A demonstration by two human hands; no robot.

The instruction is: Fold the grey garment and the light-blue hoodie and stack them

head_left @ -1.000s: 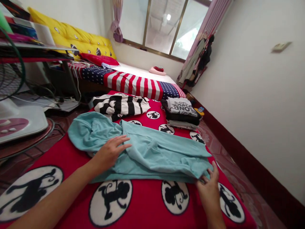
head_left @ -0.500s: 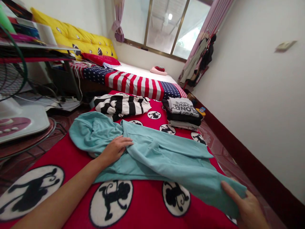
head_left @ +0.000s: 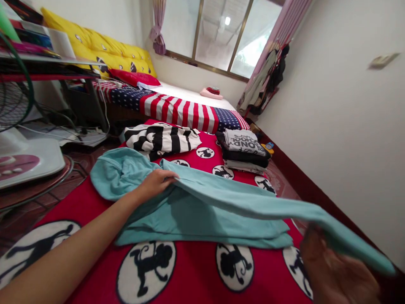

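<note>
A light teal hoodie [head_left: 196, 219] lies spread across the red cloth, with its bunched hood [head_left: 122, 173] at the left. My left hand [head_left: 156, 182] pinches the fabric near the top of the near sleeve. That sleeve [head_left: 253, 202] stretches raised above the body of the garment toward the right. My right hand [head_left: 338, 266], blurred by motion, holds it up near the cuff at the lower right. The sleeve's end hangs out past this hand, and its fingers are partly hidden.
The red cloth [head_left: 186, 274] has monkey prints in white circles. Behind the hoodie lie a black-and-white striped garment [head_left: 164, 139] and a folded clothes stack [head_left: 245, 147]. A fan base [head_left: 31, 156] stands on a stool at left; a wall borders the right.
My right hand has lifted the sleeve off the body of the hoodie and moved slightly right. My left hand has gone from resting flat to pinching the fabric, a little higher.
</note>
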